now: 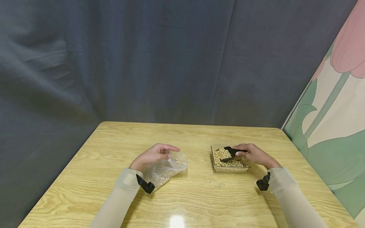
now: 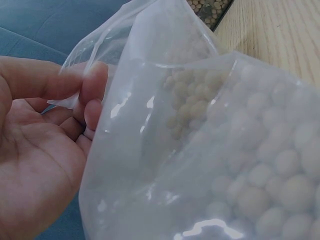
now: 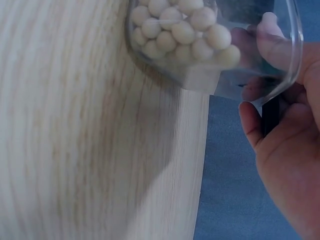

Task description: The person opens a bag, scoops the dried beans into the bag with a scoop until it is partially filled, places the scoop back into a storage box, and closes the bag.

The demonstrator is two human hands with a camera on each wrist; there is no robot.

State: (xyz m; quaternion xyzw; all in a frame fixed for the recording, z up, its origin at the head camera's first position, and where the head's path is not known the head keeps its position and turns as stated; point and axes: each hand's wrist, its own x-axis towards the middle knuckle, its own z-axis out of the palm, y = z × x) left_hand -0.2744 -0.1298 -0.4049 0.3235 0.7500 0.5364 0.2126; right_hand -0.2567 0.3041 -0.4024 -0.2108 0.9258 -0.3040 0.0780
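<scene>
My left hand (image 1: 151, 156) pinches the rim of a clear plastic bag (image 1: 163, 171) between thumb and fingers. Pale round beans, like soybeans, lie inside the bag, seen closely through the plastic in the left wrist view. To the right stands a clear rectangular container (image 1: 231, 169) filled with the same kind of beans (image 1: 220, 155). My right hand (image 1: 255, 155) grips the handle of a black scoop (image 1: 233, 152) over the container's right side. The scoop's head rests down among the beans. In the right wrist view the container wall partly covers the fingers.
Both things are on a wooden table (image 1: 194, 202) with rounded back corners. A faint scribble (image 1: 217, 183) marks the wood in front of the container. A dark curtain (image 1: 171, 63) hangs behind, and a flower-painted panel (image 1: 330, 126) stands at the right.
</scene>
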